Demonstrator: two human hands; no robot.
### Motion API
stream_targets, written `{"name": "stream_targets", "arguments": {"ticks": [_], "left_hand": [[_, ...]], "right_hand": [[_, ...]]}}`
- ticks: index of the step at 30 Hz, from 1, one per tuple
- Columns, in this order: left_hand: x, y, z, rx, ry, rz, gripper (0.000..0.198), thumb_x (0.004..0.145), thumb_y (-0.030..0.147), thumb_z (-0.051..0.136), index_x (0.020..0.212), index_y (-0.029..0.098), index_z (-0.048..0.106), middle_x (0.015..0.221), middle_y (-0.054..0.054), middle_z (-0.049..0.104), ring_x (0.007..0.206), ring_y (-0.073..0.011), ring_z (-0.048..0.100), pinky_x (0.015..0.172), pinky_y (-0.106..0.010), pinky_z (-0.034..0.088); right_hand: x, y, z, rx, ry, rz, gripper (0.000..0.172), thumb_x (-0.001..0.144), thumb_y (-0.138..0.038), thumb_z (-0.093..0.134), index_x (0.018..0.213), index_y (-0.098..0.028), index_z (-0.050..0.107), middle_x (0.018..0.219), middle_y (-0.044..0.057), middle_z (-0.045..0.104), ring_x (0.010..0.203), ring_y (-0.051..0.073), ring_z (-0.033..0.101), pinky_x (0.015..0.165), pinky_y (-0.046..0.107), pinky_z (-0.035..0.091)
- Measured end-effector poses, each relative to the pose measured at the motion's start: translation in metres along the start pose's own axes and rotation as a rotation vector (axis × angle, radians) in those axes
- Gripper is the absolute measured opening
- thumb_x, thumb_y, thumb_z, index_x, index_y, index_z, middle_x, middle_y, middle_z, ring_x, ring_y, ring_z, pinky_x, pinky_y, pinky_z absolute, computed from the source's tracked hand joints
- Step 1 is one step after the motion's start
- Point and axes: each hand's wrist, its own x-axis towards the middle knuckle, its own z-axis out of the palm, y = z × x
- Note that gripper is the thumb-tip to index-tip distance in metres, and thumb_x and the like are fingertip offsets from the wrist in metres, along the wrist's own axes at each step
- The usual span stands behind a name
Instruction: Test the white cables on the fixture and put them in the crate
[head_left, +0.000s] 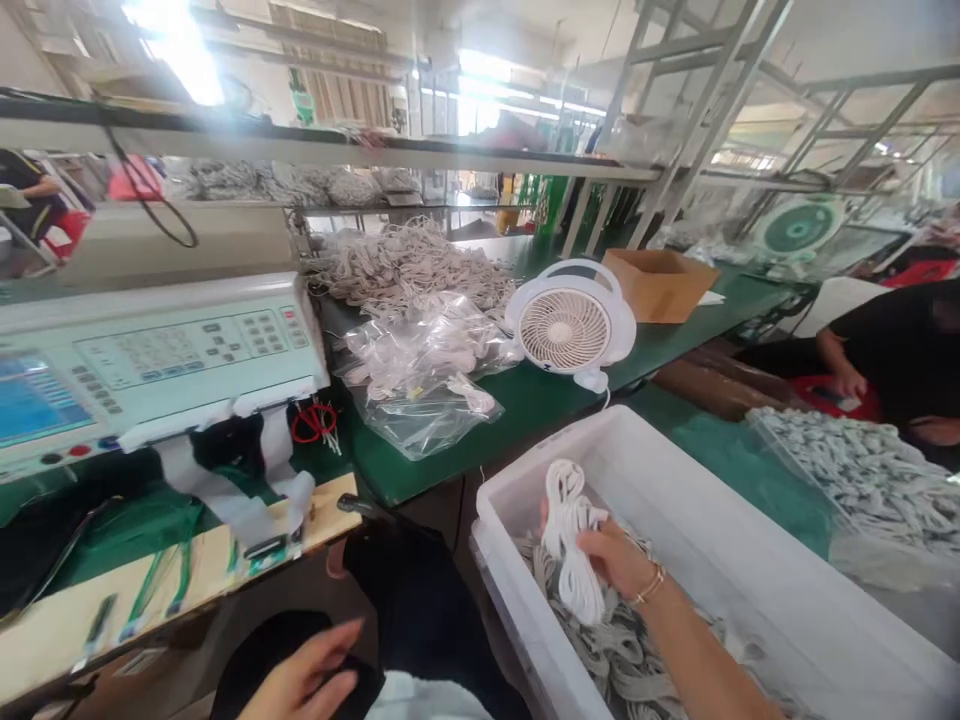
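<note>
In the head view my right hand (pixel 619 560) is closed around a bundle of white cable (pixel 574 545), coiled and tied at its middle. It holds the bundle over a white plastic bin (pixel 675 470). Many more coiled cable bundles (pixel 622 650) lie in the bottom of that bin, greyer in its shade. My left hand (pixel 319 670) is low in the view above my lap, fingers apart and slightly blurred, with nothing in it. The wooden board (pixel 202 580) on the bench edge is up and to the left of that hand.
A tester (pixel 187 350) with a screen and buttons stands left. Clear bags of cables (pixel 427 370), a cable pile (pixel 420 265), a white fan (pixel 566 330) and a cardboard box (pixel 660 285) sit on the green bench. At right, a person (pixel 900 350) sits by another cable-filled bin (pixel 862 480).
</note>
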Motion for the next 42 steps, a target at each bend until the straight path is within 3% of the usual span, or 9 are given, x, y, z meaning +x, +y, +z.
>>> {"name": "stream_targets", "arguments": {"ticks": [4, 7, 11, 18, 20, 27, 34, 37, 42], "left_hand": [[-0.001, 0.040, 0.023, -0.407, -0.376, 0.343, 0.060, 0.064, 0.040, 0.063, 0.118, 0.026, 0.041, 0.124, -0.005, 0.043, 0.111, -0.0245, 0.039, 0.088, -0.033, 0.037], [-0.008, 0.045, 0.027, -0.750, -0.277, 0.282, 0.053, 0.067, 0.042, 0.059, 0.114, 0.021, 0.045, 0.110, -0.008, 0.053, 0.102, -0.0229, 0.047, 0.086, -0.033, 0.037], [-0.009, 0.016, 0.008, -1.086, -0.091, 0.132, 0.040, 0.065, 0.038, 0.063, 0.097, 0.016, 0.053, 0.082, -0.007, 0.061, 0.074, -0.0188, 0.057, 0.071, -0.030, 0.042], [0.001, -0.028, -0.033, -0.949, 0.293, 0.074, 0.040, 0.066, 0.044, 0.058, 0.093, 0.015, 0.050, 0.084, -0.006, 0.060, 0.058, -0.0106, 0.054, 0.054, -0.021, 0.039], [0.004, -0.031, -0.035, -0.869, 0.301, 0.091, 0.042, 0.070, 0.049, 0.050, 0.096, 0.015, 0.049, 0.079, -0.005, 0.059, 0.054, -0.0090, 0.052, 0.051, -0.020, 0.038], [0.013, -0.029, -0.027, -0.743, 0.299, 0.184, 0.047, 0.074, 0.053, 0.038, 0.110, 0.022, 0.042, 0.075, -0.002, 0.054, 0.053, -0.0110, 0.052, 0.047, -0.022, 0.042], [0.026, -0.036, -0.019, -0.860, 0.308, 0.180, 0.045, 0.073, 0.051, 0.043, 0.107, 0.022, 0.043, 0.070, 0.000, 0.051, 0.052, -0.0114, 0.050, 0.046, -0.023, 0.041], [0.032, -0.036, -0.024, -0.874, 0.364, 0.263, 0.038, 0.073, 0.046, 0.046, 0.100, 0.018, 0.050, 0.078, -0.002, 0.053, 0.066, -0.0126, 0.051, 0.060, -0.024, 0.042], [0.031, -0.027, -0.040, -0.489, 0.588, 0.404, 0.032, 0.069, 0.038, 0.056, 0.095, 0.019, 0.061, 0.086, -0.004, 0.052, 0.077, -0.0156, 0.050, 0.066, -0.024, 0.039]], "right_hand": [[-0.016, -0.016, 0.115, 0.282, -0.458, 0.112, 0.077, 0.046, -0.036, 0.071, 0.116, -0.020, 0.043, 0.099, 0.009, 0.056, 0.082, 0.024, 0.055, 0.070, 0.035, 0.043], [-0.013, -0.012, 0.191, 0.152, -0.538, 0.041, 0.079, 0.051, -0.017, 0.068, 0.122, -0.021, 0.035, 0.114, 0.009, 0.048, 0.097, 0.022, 0.049, 0.085, 0.035, 0.036], [0.005, 0.003, 0.245, -0.083, -0.535, 0.017, 0.074, 0.054, -0.002, 0.053, 0.123, -0.021, 0.034, 0.115, 0.007, 0.048, 0.098, 0.018, 0.048, 0.087, 0.033, 0.035], [0.046, 0.025, 0.272, -0.293, -0.393, 0.039, 0.016, 0.065, -0.014, 0.050, 0.080, -0.015, 0.057, 0.062, -0.002, 0.053, 0.055, 0.010, 0.049, 0.057, 0.024, 0.042], [0.051, 0.024, 0.280, -0.309, -0.382, 0.028, 0.017, 0.074, -0.027, 0.047, 0.080, -0.015, 0.057, 0.053, -0.003, 0.048, 0.046, 0.009, 0.045, 0.049, 0.023, 0.040], [0.048, 0.021, 0.296, -0.944, -0.234, -0.581, 0.030, 0.076, -0.027, 0.049, 0.106, -0.022, 0.053, 0.090, 0.005, 0.056, 0.084, 0.019, 0.052, 0.075, 0.031, 0.043], [0.042, 0.036, 0.287, -1.107, -0.287, -0.740, 0.020, 0.081, -0.022, 0.040, 0.095, -0.018, 0.054, 0.092, 0.008, 0.058, 0.082, 0.020, 0.053, 0.071, 0.033, 0.042], [0.046, 0.039, 0.286, -0.895, -0.314, -0.658, 0.019, 0.081, -0.023, 0.040, 0.094, -0.017, 0.053, 0.084, 0.007, 0.061, 0.076, 0.018, 0.055, 0.068, 0.030, 0.042], [0.071, 0.036, 0.288, -0.262, -0.259, -0.144, 0.024, 0.073, -0.034, 0.053, 0.084, -0.014, 0.058, 0.066, 0.004, 0.062, 0.058, 0.014, 0.055, 0.054, 0.024, 0.042]]}}
